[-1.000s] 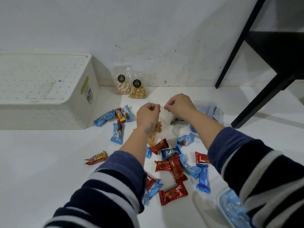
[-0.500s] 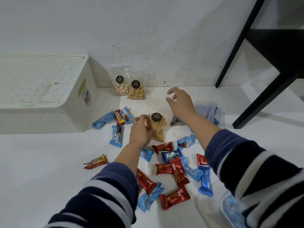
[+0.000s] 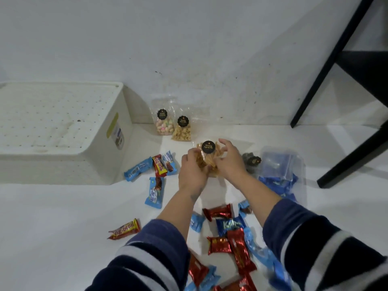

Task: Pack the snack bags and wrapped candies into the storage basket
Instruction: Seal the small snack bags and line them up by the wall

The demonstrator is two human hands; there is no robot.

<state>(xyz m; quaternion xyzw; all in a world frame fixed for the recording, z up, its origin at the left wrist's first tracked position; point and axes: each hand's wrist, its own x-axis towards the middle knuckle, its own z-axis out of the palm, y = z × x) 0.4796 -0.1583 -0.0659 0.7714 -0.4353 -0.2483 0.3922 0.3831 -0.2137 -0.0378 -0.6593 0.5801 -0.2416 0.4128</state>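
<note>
Your left hand (image 3: 192,172) and right hand (image 3: 230,162) cup the clear bag of corn sticks (image 3: 206,158) between them, fingers (image 3: 225,143) curled around its sides, near the floor's (image 3: 63,217) far edge, well apart from the white storage basket (image 3: 63,131).

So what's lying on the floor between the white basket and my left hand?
Head view: four wrapped candies, three blue and one red, lie between the white basket and the left hand.

White perforated basket (image 3: 63,122), red and blue candies (image 3: 228,236) — navy-white striped sleeves (image 3: 151,259)
</note>
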